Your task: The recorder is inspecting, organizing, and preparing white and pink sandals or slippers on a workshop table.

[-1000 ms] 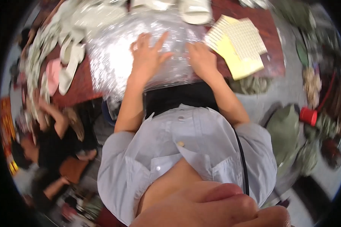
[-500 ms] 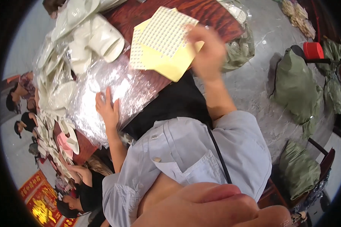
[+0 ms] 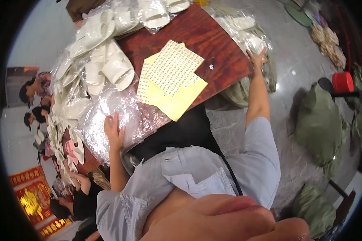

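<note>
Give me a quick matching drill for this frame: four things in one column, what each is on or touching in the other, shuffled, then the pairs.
Things:
1. left hand
2. right hand
3. yellow sticker sheets
4. red stool

Places:
A. on the grey floor, far right
B. flat on the clear plastic wrap
C. stacked on the wooden table
D. touching a bag of white slippers beyond the table's right edge

Pairs: 1-B, 2-D, 3-C, 4-A

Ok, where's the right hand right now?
In the head view, the right hand reaches out past the right edge of the wooden table, touching a clear bag of white slippers there.
</note>
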Motion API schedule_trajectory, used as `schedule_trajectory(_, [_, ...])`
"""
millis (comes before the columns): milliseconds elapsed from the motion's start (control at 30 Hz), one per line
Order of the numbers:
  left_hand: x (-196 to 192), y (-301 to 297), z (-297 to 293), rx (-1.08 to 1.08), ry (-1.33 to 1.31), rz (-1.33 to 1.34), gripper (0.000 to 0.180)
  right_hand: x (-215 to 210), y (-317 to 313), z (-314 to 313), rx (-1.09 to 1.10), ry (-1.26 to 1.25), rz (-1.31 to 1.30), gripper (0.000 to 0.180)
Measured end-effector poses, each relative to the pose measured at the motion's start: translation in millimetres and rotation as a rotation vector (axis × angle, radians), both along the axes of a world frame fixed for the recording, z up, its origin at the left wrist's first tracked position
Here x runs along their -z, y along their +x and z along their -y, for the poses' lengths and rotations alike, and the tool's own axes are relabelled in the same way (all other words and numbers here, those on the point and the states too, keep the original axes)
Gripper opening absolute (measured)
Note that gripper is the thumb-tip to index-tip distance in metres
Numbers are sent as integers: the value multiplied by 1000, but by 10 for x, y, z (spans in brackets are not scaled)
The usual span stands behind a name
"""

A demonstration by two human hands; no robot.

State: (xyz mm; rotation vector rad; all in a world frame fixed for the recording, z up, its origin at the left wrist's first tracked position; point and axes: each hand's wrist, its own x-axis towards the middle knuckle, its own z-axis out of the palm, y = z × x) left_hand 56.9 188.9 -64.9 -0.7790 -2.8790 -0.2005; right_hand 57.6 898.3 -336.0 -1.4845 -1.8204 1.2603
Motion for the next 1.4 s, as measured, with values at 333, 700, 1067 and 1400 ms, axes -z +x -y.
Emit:
schedule_trajectory(333, [-1, 34, -98, 0, -44, -49, 67, -12, -250, -197, -160, -137, -396, 86])
schedule_trajectory(700, [98, -11, -175, -19, 21, -69, 65, -1401, 429, -929, -69, 434, -309, 59])
schedule_trajectory(1067, [192, -23, -201, -42, 93, -120, 65, -5238, 983, 873, -995, 874, -5, 36])
schedule_trajectory(1400, [298, -53, -207, -76, 187, -119, 67, -5680, -387, 4091, -2457, 1313, 146, 28])
